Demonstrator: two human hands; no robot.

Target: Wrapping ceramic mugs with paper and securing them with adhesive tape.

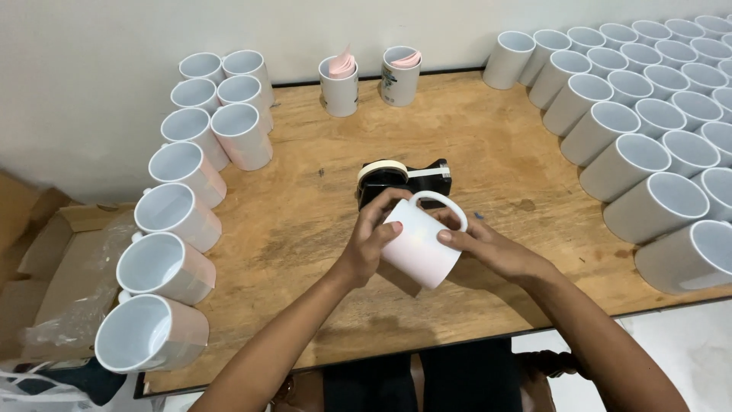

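White ceramic catches the eye first: a mug point(422, 243) held between both hands just above the plywood surface point(305, 229), close to the near edge. From the head camera, the mug lies tilted, its long axis running from upper left down to lower right, base toward the person and handle up at the far side. The left hand point(371, 240) wraps the mug's left flank, thumb pressed on its wall; the right hand point(488, 246) closes on the right flank, fingertips touching just under the handle. Both hands are equally near, each gripping it. Just beyond the mug sits a black tape dispenser point(404, 181). Rows of white mugs line the left point(179, 214) and crowd the right point(648, 114).
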